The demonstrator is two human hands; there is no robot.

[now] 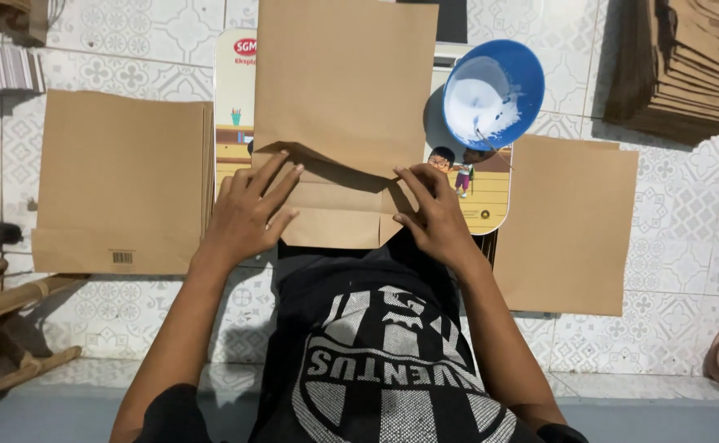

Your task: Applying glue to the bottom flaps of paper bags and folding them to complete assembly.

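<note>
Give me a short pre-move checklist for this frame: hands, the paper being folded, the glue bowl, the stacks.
1. Left hand flat on the brown paper bag: ok.
2. Right hand pressing the folded bottom flap: ok.
3. Flap creases even on both sides: cannot tell.
4. Blue bowl of white paste upright, apart from the bag: ok.
5. Glue already on the flap: cannot tell.
6. Paper stack at left and sheet at right lying apart from the hands: ok.
</note>
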